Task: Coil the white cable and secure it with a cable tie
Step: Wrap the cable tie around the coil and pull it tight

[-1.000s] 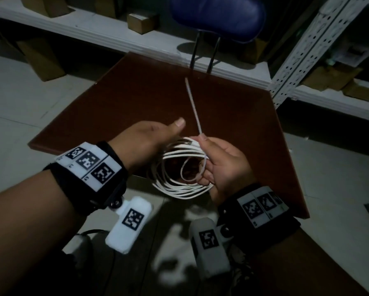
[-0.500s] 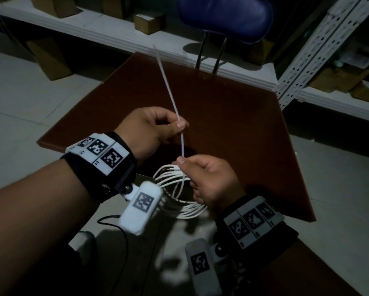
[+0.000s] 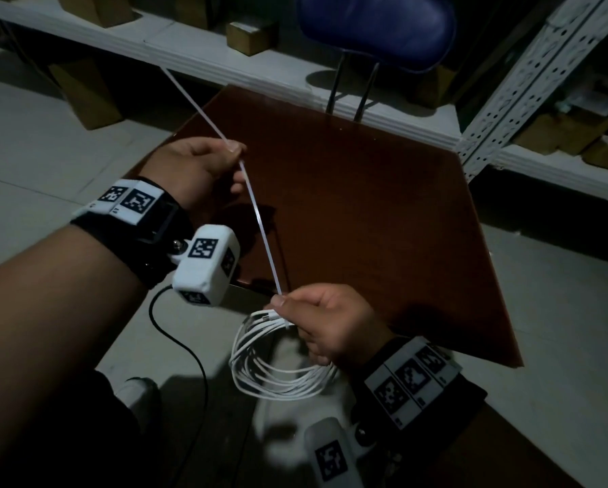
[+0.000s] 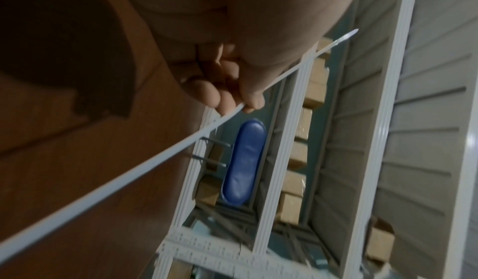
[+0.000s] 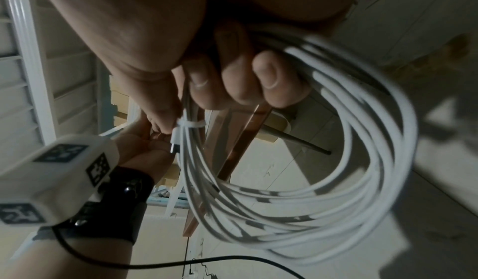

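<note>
Head view shows us both hands apart above a dark red-brown table (image 3: 383,223), joined only by the taut cable tie (image 3: 260,223) that runs diagonally from the upper left of the frame down to the lower centre. Our left hand (image 3: 193,170) sits in the upper left, fingers curled, pinching the tie's tail between thumb and fingertips; the free tip of the tie pokes past the hand toward the white shelving (image 3: 154,40). In the left wrist view we see the same pinch, the strap crossing the frame from lower left to upper right.

Our right hand (image 3: 334,329) is low and right of centre, fingers wrapped round the coiled white cable (image 3: 277,378), which hangs as a loose ring of several loops below the hand, off the near edge of the table and above the floor. In the right wrist view the tie's band (image 5: 192,124) is cinched round the gathered strands beside a cable plug (image 5: 175,140), just beyond the fingers (image 5: 232,83) that clamp the bundle.

At the top of the head frame we see a blue chair back (image 3: 376,26), with cardboard boxes (image 3: 249,37) on the shelves.
</note>
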`<state>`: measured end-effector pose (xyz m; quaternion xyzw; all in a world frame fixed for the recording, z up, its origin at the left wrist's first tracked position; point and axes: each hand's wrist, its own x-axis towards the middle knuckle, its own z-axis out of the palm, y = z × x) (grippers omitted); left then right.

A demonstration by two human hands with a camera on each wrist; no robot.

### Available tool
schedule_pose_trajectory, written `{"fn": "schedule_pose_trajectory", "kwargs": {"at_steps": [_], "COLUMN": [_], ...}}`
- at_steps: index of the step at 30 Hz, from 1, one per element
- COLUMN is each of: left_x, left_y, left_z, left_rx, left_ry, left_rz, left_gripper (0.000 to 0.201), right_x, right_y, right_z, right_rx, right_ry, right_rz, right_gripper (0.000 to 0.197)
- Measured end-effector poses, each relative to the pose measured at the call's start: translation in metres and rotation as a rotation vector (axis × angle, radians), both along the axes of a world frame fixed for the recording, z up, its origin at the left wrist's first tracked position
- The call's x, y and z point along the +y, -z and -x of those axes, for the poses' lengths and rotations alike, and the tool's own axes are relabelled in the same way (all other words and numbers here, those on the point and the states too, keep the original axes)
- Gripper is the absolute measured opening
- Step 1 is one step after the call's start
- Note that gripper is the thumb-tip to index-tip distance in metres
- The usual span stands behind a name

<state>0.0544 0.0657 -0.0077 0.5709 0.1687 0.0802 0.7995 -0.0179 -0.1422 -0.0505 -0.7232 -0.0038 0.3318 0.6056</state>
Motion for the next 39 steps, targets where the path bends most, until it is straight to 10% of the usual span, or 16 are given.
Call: {"fn": "schedule_pose_trajectory", "kwargs": {"at_steps": [24, 31, 39], "left_x": [0.033, 0.038, 0.026], "left_y": [0.022, 0.008, 0.007], "left_z": [-0.014, -0.023, -0.024], "left_rx": [0.104, 0.098, 0.176], "left_ry": [-0.104, -0.083, -0.032], "left_rz": [0.135, 0.379, 0.460], "left_gripper": [0.008, 0.016, 0.007], "right_x": [-0.026, -0.040, -0.060], "right_y": [-0.025, -0.052, -0.049], "right_z": [-0.030, -0.036, -0.042], "right_rx": [0.227, -0.157, -1.010], "right_ry": [0.190, 0.142, 0.110], "right_rz": [-0.256, -0.058, 0.544], "right_gripper": [0.032, 0.013, 0.030]}}
